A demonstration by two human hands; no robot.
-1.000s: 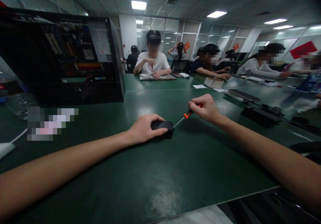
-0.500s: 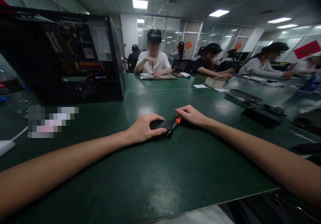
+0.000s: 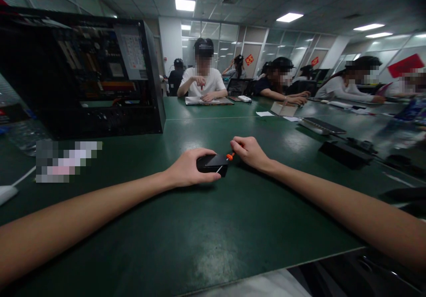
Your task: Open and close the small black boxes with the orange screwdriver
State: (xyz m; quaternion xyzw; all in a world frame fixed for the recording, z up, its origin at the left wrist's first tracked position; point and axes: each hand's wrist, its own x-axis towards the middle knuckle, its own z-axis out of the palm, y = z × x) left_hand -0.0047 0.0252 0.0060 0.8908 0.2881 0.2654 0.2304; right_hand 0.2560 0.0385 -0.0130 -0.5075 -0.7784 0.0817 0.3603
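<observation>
My left hand (image 3: 188,167) is wrapped around a small black box-shaped object (image 3: 214,162), its thumb along the near side and its fingers over the far side. What exactly this object is, I cannot make out. My right hand (image 3: 249,151) is closed in a fist around the handle of an orange screwdriver (image 3: 229,157); most of the handle is hidden by the fingers. The thin metal shaft slants down and left against the right end of the black object. Whether its tip sits in a screw does not show.
An open computer case (image 3: 155,80) stands at the left on the green table (image 3: 213,235), with a plastic bottle (image 3: 25,130) beside it. At the right lie a black box-like item (image 3: 346,154) and a flat dark device (image 3: 322,125). Several people sit beyond.
The black object has been tilted in my left hand, showing more of its near side. My right hand and the screwdriver have shifted slightly left and up, closer to it.
</observation>
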